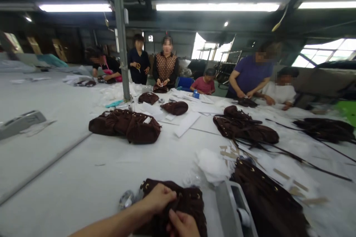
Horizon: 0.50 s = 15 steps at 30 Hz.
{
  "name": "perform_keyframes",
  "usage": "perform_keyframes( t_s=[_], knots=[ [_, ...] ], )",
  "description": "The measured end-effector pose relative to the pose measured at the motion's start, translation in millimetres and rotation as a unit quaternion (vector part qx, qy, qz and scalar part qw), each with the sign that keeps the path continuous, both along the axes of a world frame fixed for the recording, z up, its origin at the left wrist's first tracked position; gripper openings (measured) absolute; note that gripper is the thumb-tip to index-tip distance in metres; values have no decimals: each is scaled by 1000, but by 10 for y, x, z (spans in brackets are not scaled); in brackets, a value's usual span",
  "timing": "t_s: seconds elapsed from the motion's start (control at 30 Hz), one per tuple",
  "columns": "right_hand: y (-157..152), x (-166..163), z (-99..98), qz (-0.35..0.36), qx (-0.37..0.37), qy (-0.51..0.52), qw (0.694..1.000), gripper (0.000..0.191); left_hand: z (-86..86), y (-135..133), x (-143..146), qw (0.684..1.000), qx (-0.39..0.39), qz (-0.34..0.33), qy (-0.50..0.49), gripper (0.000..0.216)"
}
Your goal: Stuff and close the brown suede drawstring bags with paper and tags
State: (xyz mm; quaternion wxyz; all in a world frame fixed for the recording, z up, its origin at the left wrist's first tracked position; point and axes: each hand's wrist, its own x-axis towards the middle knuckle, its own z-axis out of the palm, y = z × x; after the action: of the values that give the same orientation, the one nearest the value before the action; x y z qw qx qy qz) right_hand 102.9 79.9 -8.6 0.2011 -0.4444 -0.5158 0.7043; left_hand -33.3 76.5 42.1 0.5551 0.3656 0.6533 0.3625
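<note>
Caution: the soft brown bag [193, 205] may slip or bunch if either pinch loosens. The left hand [161, 197] grip and right hand [184, 224] grip appear closed on its fabric. The bag lies beneath both, on the white surface [83, 181], eyelets near the fingertips.

Brown bag [196, 207] partly hidden by left hand [160, 199]; right hand [183, 223] cut off by bottom edge.

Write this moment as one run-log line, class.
left hand: on brown bag | right hand: on same bag | beside bag: grey tape dispenser
</note>
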Motion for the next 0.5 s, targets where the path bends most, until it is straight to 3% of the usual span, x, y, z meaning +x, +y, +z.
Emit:
perform_keyframes(
  t_s=[0.13,0.33,0.43,0.5],
  knots=[
    [-93,18,165,11,44,-5,999,55,-56,-17,7,999,-12,18,-35,48],
    [-183,83,99,43,111,-66,991,46,-54,-2,-54,998,-51,-14,-41,62],
    [-221,173,151,73,128,-107,983,47,70,-14,-199,998,-49,-47,5,61],
    [-158,285,258,40,154,-136,978,52,181,18,-291,991,24,-51,119,54]
  ],
)
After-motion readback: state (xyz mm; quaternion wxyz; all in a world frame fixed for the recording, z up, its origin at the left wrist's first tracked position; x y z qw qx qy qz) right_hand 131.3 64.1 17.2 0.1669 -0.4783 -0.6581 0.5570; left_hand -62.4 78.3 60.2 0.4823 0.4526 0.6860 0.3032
